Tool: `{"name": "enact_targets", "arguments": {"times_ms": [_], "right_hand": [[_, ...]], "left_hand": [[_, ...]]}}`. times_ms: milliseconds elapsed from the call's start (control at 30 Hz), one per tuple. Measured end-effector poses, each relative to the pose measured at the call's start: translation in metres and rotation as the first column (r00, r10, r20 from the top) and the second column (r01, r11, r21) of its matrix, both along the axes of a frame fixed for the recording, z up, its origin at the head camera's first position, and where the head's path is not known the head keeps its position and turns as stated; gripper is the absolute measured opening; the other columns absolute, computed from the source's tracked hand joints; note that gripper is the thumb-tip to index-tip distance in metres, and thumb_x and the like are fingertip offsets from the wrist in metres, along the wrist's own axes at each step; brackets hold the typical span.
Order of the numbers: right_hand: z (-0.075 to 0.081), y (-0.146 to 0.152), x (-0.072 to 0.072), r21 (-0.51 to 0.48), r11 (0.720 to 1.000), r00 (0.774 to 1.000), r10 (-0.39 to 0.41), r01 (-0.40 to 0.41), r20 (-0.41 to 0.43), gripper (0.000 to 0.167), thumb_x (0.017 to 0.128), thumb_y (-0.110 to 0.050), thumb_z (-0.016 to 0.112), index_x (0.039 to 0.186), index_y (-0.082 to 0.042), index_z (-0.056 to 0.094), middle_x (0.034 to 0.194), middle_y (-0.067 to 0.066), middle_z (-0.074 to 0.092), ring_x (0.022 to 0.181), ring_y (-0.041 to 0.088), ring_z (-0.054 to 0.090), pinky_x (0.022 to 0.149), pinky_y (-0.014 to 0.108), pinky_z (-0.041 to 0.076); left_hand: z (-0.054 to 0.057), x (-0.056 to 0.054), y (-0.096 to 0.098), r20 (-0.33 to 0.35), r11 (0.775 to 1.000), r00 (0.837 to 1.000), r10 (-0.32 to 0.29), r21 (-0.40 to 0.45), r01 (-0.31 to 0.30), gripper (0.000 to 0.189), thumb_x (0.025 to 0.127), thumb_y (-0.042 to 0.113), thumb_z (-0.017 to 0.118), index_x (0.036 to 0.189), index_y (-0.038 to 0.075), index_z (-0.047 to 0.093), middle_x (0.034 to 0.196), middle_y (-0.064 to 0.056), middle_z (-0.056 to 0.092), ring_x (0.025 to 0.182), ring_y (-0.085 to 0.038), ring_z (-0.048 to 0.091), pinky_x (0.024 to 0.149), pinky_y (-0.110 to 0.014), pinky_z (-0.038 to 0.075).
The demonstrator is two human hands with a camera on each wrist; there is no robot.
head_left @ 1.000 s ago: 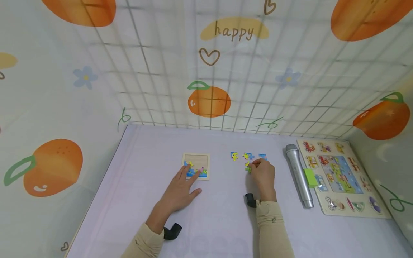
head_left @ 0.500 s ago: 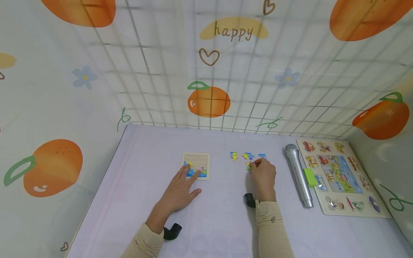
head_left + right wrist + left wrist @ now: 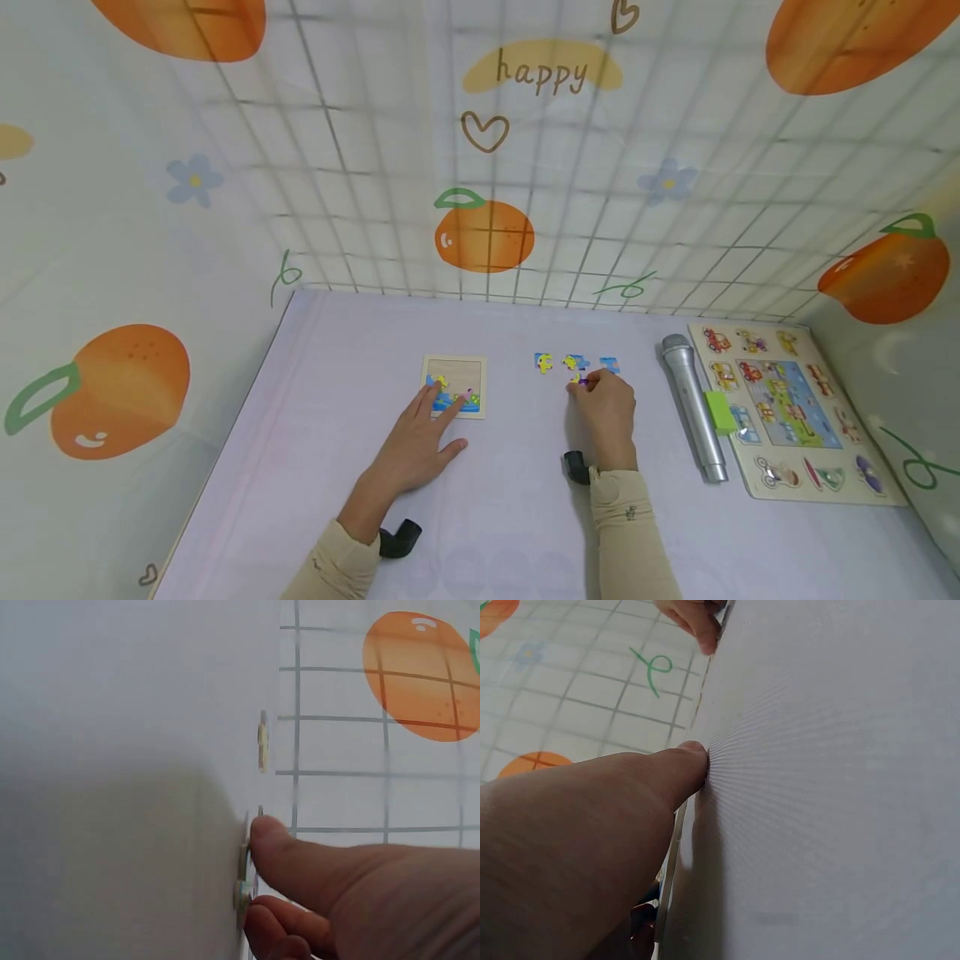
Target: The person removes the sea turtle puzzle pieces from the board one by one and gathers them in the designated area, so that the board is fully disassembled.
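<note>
My left hand (image 3: 417,439) lies with outstretched fingers over a small square wooden puzzle frame (image 3: 482,375), its fingertips on the colourful pieces fitted along the lower part. Bare wood shows in the frame's upper part. To the right, my right hand (image 3: 609,410) pinches a jigsaw piece (image 3: 577,380) with yellow and purple on it, close over the table. In the right wrist view, the thumb and curled fingers are at the edge of the thin piece (image 3: 242,894). Just beyond that hand lie loose jigsaw pieces: a blue-yellow one (image 3: 543,362), another (image 3: 576,362) and a blue one (image 3: 610,364).
A silver microphone (image 3: 693,408) lies right of my right hand, with a lime-green block (image 3: 722,413) beside it. Further right is a large wooden picture board (image 3: 847,483). A wall cloth (image 3: 360,225) printed with oranges stands behind the table (image 3: 495,517).
My right hand has shifted slightly, and the piece at its fingertips now shows yellow and purple where green and yellow showed before. My left hand stays in place.
</note>
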State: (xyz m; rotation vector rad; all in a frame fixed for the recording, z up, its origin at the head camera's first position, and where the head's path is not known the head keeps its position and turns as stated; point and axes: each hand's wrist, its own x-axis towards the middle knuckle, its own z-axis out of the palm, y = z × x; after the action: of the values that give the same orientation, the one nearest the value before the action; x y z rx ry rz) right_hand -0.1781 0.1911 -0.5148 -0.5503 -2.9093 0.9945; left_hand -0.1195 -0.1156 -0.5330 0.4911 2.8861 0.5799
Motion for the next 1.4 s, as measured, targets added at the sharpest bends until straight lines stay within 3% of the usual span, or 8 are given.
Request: {"name": "enact_targets", "arguments": {"times_ms": [233,800,1100,1400], "right_hand": [[0.001,-0.005,-0.002,-0.017,0.999,0.999,-0.031,0.032,0.035,0.040,0.093,-0.028,0.076,0.116,0.004,0.068,0.101,0.016,0.069,0.093,0.029,0.059,0.079,0.039,0.052],[0.002,-0.006,0.001,-0.027,1.000,0.999,-0.014,0.015,0.035,0.039,0.092,-0.027,0.076,0.115,0.003,0.068,0.100,0.016,0.068,0.092,0.029,0.059,0.078,0.039,0.052],[0.002,-0.007,0.003,-0.025,1.000,0.999,-0.020,0.019,-0.026,0.035,0.091,-0.025,0.077,0.110,0.003,0.070,0.096,0.016,0.067,0.089,0.029,0.059,0.075,0.039,0.049],[0.007,-0.015,0.004,-0.035,0.999,1.000,0.009,-0.010,-0.019,0.035,0.094,-0.024,0.074,0.113,0.004,0.070,0.101,0.018,0.071,0.093,0.031,0.061,0.083,0.041,0.053]], "left_hand": [[0.002,0.001,0.000,0.001,1.000,1.000,0.004,0.007,-0.004,0.068,0.100,0.052,0.058,0.160,0.031,0.035,0.171,-0.019,0.013,0.159,-0.039,0.011,0.127,-0.055,0.023],[0.002,0.002,-0.001,-0.002,1.000,1.000,0.001,0.008,-0.001,0.068,0.101,0.052,0.058,0.161,0.031,0.033,0.171,-0.019,0.013,0.159,-0.039,0.011,0.127,-0.055,0.023],[0.001,0.003,0.000,-0.007,1.000,1.000,0.005,0.000,-0.005,0.069,0.100,0.053,0.058,0.161,0.031,0.033,0.171,-0.019,0.014,0.159,-0.039,0.012,0.127,-0.055,0.023],[0.007,0.003,0.000,-0.005,1.000,1.000,0.001,0.031,-0.001,0.068,0.099,0.050,0.061,0.159,0.026,0.038,0.170,-0.020,0.017,0.158,-0.041,0.015,0.126,-0.056,0.024]]}}
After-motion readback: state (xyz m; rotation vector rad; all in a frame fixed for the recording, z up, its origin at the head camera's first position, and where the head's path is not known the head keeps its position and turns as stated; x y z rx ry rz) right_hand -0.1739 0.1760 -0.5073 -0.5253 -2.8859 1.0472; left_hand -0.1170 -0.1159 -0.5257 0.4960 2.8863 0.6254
